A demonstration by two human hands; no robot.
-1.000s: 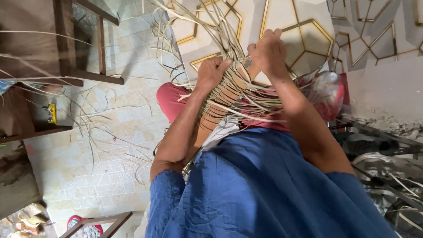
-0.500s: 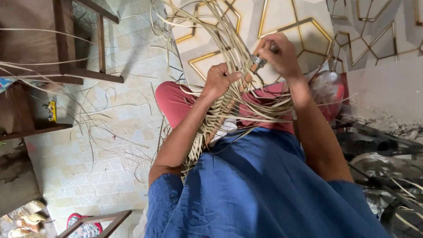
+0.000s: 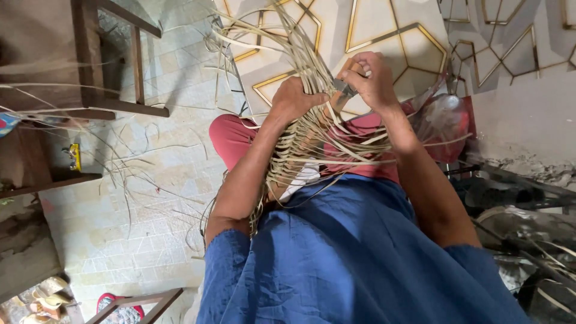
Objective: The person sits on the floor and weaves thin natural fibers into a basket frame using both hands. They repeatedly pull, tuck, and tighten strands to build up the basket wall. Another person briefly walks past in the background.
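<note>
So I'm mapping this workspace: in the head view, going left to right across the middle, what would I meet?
Wooden furniture frame → loose cane strips on the tiled floor → left hand gripping the half-woven cane basket → right hand → clear plastic bag.

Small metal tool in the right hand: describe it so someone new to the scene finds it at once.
Start at the half-woven basket of pale strips on the person's lap. Above it, the left hand grips the strips and the right hand closes beside it. Between them pokes the tool: short, dark grey metal, unlike the straw-coloured strips around it.
</note>
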